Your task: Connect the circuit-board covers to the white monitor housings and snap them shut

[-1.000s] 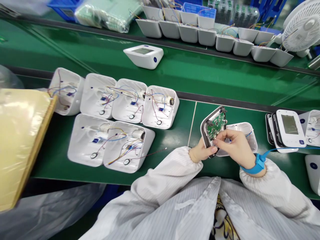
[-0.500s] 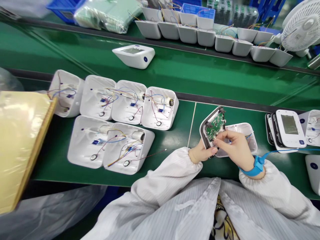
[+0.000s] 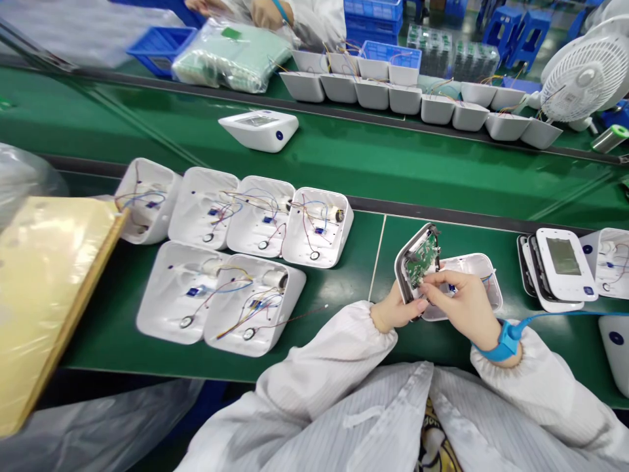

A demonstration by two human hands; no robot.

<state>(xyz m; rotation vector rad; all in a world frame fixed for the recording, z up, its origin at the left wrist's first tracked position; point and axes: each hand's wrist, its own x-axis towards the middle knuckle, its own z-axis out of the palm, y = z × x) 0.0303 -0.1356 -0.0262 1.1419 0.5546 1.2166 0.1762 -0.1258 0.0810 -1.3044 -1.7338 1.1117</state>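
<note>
My left hand (image 3: pixel 393 309) grips the lower edge of a white front panel (image 3: pixel 401 275), which is tilted up on its side. A green circuit board (image 3: pixel 422 259) faces right on the panel's inner side. My right hand (image 3: pixel 459 298) wears a blue wrist strap (image 3: pixel 506 342) with a cord. Its thumb and forefinger are pinched together at the board's lower edge; whatever lies between them is too small to make out. Behind that hand, partly hidden, an open white housing (image 3: pixel 484 265) rests on the green bench.
Several open white housings (image 3: pixel 314 203) with wires and motors stand at left, beside a yellow wrapped stack (image 3: pixel 49 288). Stacked display panels (image 3: pixel 565 262) lie at right. A closed device (image 3: pixel 265 131) sits behind. The upper shelf bears grey housings (image 3: pixel 373 95) and a fan (image 3: pixel 584 75).
The view has tilted upward, so the bench sits lower in the picture and another person's hands show at the top. My hands keep nearly the same pose on the panel and board.
</note>
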